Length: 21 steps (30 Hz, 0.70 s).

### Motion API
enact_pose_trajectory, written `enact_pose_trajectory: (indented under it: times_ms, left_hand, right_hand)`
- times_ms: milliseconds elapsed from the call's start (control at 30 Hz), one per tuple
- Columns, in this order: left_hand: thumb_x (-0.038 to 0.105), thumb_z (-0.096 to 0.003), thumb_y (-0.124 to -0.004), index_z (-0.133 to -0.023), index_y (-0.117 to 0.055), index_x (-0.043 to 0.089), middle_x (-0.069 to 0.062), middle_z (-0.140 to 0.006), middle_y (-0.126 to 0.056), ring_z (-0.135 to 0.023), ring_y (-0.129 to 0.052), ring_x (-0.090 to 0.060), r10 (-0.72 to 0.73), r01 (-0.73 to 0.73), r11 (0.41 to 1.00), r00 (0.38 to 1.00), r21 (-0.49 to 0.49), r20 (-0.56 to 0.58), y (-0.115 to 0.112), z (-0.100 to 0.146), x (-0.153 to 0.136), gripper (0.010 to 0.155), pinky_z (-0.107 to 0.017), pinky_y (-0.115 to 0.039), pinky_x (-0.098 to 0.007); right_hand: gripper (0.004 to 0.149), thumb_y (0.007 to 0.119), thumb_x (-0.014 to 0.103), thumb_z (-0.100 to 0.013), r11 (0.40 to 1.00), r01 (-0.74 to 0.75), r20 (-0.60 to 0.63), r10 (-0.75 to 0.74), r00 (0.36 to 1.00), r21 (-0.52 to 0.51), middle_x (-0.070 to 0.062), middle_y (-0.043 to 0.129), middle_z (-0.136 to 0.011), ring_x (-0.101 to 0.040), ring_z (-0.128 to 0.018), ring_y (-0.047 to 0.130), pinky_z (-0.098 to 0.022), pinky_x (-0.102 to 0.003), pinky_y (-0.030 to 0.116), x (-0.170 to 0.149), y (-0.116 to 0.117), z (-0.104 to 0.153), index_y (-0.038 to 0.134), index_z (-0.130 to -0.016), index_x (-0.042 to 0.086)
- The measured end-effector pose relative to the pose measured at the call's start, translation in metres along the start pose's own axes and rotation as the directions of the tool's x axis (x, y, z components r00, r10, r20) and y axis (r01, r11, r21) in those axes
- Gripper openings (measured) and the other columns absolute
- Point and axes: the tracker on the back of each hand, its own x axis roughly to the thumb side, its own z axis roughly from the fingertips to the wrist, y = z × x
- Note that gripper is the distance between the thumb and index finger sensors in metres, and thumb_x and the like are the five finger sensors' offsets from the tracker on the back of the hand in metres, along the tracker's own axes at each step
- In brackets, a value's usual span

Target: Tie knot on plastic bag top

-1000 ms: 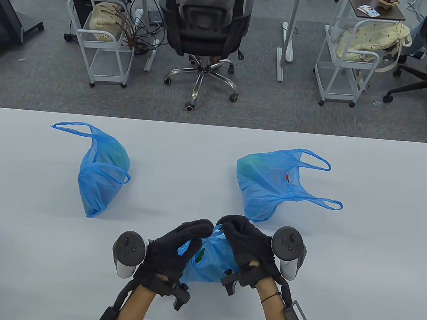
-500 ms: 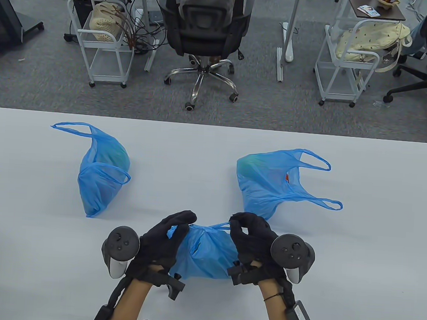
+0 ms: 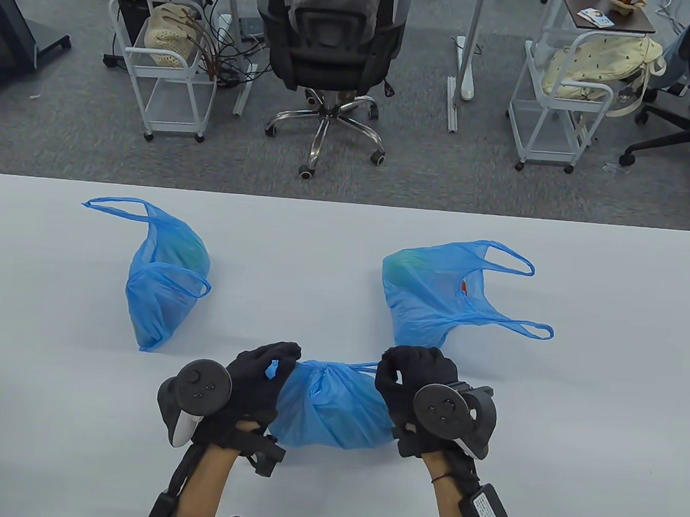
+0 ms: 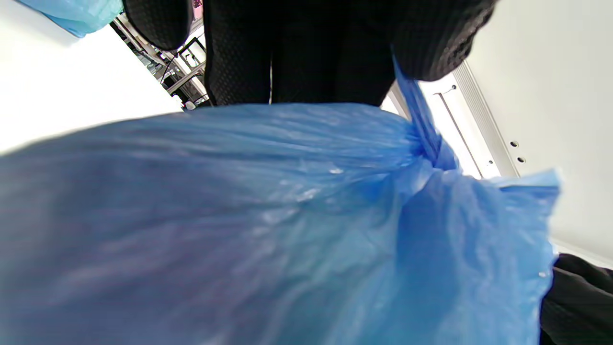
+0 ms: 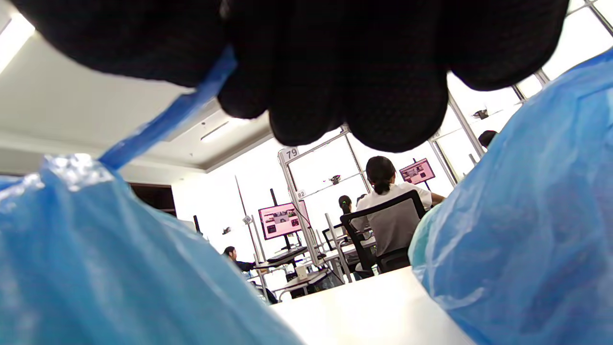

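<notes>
Pulling the handles apart: my left hand [image 3: 254, 376] and right hand [image 3: 411, 372] each pinch one handle of the near bag [image 3: 334, 408], knot [image 3: 326, 368] cinched on top, likely needing only a final tug.

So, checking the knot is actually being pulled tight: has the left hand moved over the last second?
Yes. The left hand has drawn leftward, away from the right hand and along the table's near edge, gripping the near bag handle.

Three bags [image 3: 334, 411] were translucent blue; gloves on left hand [image 3: 253, 388] and right hand [image 3: 413, 387] black; table [image 3: 606, 406] plain white.
</notes>
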Motion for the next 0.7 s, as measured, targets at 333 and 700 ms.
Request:
enact_pose_trajectory:
  times_ms: [333,700]
  left_hand:
    - [0.050,-0.0570,-0.066,-0.091,-0.091,0.029,-0.002,-0.097,-0.097,-0.088,-0.093,-0.033,-0.158,0.157,0.987,0.987,-0.033,-0.042,0.002,-0.003,-0.004,0.047,-0.071,-0.063,-0.060]
    - [0.049,-0.0556,-0.070,-0.084,-0.098,0.028,-0.004,-0.086,-0.105,-0.077,-0.102,-0.030,-0.351,0.340,0.935,0.927,-0.098,-0.134,0.006,-0.004,-0.014,0.045,-0.068,-0.071,-0.054]
  right_hand:
    - [0.036,0.084,0.044,-0.042,0.976,-0.182,0.047,0.177,0.983,0.124,-0.007,0.099,-0.054,-0.021,-0.026,0.105,-0.016,-0.044,0.087,-0.005,0.004,-0.003,0.091,-0.061,0.014]
    - [0.034,0.084,0.042,-0.042,0.944,-0.235,0.019,0.237,0.971,0.233,-0.007,0.099,-0.056,-0.024,-0.029,0.105,-0.021,-0.047,0.086,-0.023,0.013,0.000,0.092,-0.061,0.014]
